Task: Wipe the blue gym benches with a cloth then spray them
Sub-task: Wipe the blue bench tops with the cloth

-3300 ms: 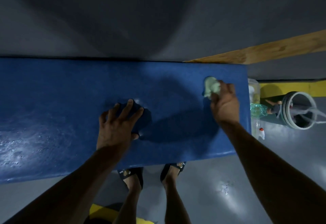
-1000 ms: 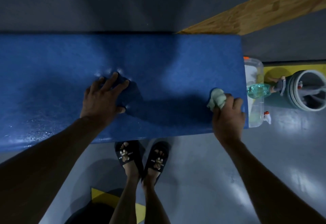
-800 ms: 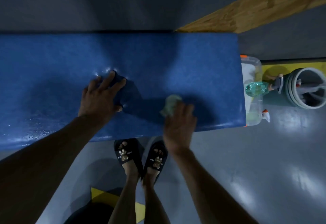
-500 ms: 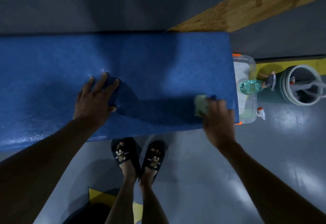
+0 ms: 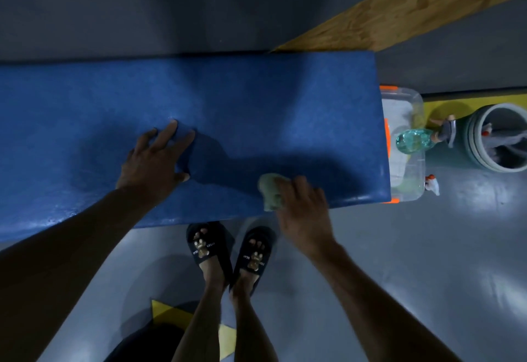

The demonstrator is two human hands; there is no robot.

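Note:
The blue gym bench runs across the view from the left edge to its right end. My left hand rests flat on the bench's middle with fingers spread and holds nothing. My right hand is closed around a bunched pale green cloth, pressed on the bench's near edge toward the right end. A green spray bottle lies over the clear plastic tub past the bench's right end.
A grey round bucket with tools stands right of the tub. A wooden plank slants at the upper right. My feet in dark slippers stand on the grey floor below the bench edge. Yellow floor marking lies at the right.
My right hand slid the cloth left along the near edge from the bench's right end. My left hand stayed planted. Earlier the cloth swept left and right along this edge.

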